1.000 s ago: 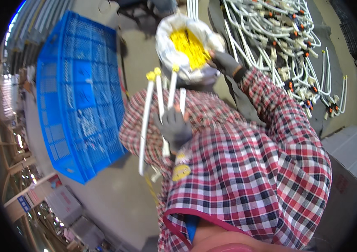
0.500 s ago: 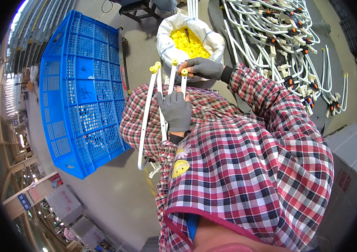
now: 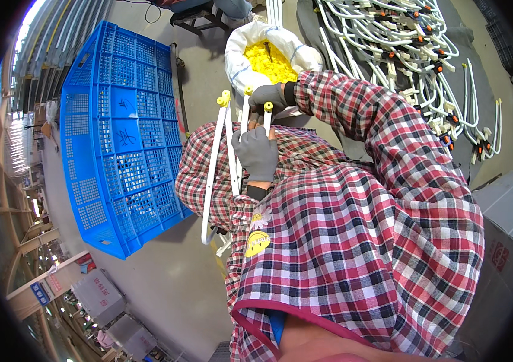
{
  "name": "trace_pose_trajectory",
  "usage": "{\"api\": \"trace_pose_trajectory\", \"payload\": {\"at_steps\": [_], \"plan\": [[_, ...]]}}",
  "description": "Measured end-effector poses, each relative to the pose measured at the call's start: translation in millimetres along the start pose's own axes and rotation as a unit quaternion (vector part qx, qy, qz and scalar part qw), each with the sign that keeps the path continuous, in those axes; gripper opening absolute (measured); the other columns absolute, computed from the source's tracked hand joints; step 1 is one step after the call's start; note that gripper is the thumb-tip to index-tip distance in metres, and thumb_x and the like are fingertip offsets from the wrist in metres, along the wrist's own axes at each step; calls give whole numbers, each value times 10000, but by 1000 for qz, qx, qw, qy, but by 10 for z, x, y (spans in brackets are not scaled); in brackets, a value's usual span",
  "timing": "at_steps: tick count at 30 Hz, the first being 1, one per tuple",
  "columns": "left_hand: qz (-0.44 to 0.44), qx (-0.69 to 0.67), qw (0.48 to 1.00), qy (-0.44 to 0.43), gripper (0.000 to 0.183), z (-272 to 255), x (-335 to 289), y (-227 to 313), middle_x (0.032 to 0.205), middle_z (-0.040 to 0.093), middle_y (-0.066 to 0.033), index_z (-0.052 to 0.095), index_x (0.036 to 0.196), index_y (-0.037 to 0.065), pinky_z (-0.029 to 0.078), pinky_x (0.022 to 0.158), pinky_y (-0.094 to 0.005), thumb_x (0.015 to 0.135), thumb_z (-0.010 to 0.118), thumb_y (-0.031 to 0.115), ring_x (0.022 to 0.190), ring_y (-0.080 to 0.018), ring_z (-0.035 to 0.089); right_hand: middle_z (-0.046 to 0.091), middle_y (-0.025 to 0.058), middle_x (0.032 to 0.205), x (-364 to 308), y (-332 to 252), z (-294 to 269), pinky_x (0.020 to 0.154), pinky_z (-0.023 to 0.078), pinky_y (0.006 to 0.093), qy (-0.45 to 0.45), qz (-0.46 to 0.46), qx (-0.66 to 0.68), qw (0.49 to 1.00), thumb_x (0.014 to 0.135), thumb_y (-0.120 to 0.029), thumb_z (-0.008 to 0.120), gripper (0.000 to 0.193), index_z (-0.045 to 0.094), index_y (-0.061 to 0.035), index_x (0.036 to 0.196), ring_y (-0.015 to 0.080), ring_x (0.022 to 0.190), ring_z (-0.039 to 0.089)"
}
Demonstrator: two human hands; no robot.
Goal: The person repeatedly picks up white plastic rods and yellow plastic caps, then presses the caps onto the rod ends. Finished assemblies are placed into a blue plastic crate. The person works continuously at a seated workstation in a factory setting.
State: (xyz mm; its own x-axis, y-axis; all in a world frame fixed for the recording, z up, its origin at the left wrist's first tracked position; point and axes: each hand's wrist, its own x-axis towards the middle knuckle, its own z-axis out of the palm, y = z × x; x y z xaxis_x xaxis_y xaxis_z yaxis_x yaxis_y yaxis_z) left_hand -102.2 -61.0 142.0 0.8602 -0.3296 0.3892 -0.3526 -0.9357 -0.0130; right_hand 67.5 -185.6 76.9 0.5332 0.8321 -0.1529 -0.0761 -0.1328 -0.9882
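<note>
Several white bent tubes (image 3: 210, 175) with yellow end caps stand in front of my lap, their capped ends pointing away from me. My left hand (image 3: 258, 155), in a grey fingerless glove, is wrapped round the tubes below the right-hand caps. Just above it, my right hand (image 3: 267, 96), gloved alike, is closed at the upper part of the tubes, its fingers between two capped ends and partly hidden. One yellow cap (image 3: 268, 107) shows in front of that hand. Beyond my hands stands a white woven sack (image 3: 239, 66) holding loose yellow caps (image 3: 271, 63).
To the left stands a large blue plastic crate (image 3: 127, 108). A heap of white tubes (image 3: 389, 45) with black and orange fittings lies on a dark sheet at the far right. Cardboard boxes (image 3: 507, 211) stand at the right. Another person's leg (image 3: 233, 7) shows near a stool (image 3: 195, 18).
My right hand has moved left and slightly down, from beside the right-hand cap to in among the tubes. My left hand still grips the tubes, shifted only slightly.
</note>
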Motion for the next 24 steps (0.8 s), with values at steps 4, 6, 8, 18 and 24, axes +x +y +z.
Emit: {"api": "trace_pose_trajectory", "payload": {"at_steps": [4, 6, 8, 18, 24], "plan": [[12, -4, 1000, -23, 266, 16, -69, 6, 797, 614, -94, 615, 881, 76, 395, 992, -490, 930, 688, 327, 820, -295, 609, 721, 120, 936, -2, 198, 131, 744, 582, 383, 33, 158, 184, 969, 852, -96, 662, 226, 717, 34, 1028, 212, 816, 679], [25, -6, 999, -37, 256, 34, -87, -1, 801, 604, -89, 614, 895, 80, 386, 1006, -490, 921, 696, 321, 825, -288, 606, 717, 113, 940, -47, 222, 208, 743, 599, 374, 29, 129, 148, 980, 817, -73, 672, 224, 713, 20, 1016, 205, 826, 685], [21, -6, 999, -43, 246, 44, -72, 12, 789, 602, -86, 618, 882, 81, 381, 1019, -479, 900, 704, 311, 820, -276, 601, 724, 110, 939, -72, 199, 283, 756, 587, 355, 34, 110, 176, 978, 821, -93, 691, 231, 720, 36, 1010, 195, 840, 689], [-127, 15, 986, -108, 652, -510, -228, -104, 1593, 374, -132, 614, 1401, 225, 92, 1158, -773, 856, 721, 566, 1468, -389, 307, 736, 145, 1122, -256, 719, -20, 916, 538, 406, 137, -100, -121, 978, 898, -239, 655, 291, 737, -81, 1128, 278, 1050, 689], [-56, 112, 974, -190, 577, -250, -294, -287, 1478, 547, -34, 662, 1327, 209, 183, 1106, -807, 873, 681, 565, 1375, -466, 387, 733, 220, 1060, 76, 1455, -741, 901, 546, 457, 280, 200, -331, 879, 922, -263, 597, 282, 752, -99, 1092, 356, 1022, 704]]}}
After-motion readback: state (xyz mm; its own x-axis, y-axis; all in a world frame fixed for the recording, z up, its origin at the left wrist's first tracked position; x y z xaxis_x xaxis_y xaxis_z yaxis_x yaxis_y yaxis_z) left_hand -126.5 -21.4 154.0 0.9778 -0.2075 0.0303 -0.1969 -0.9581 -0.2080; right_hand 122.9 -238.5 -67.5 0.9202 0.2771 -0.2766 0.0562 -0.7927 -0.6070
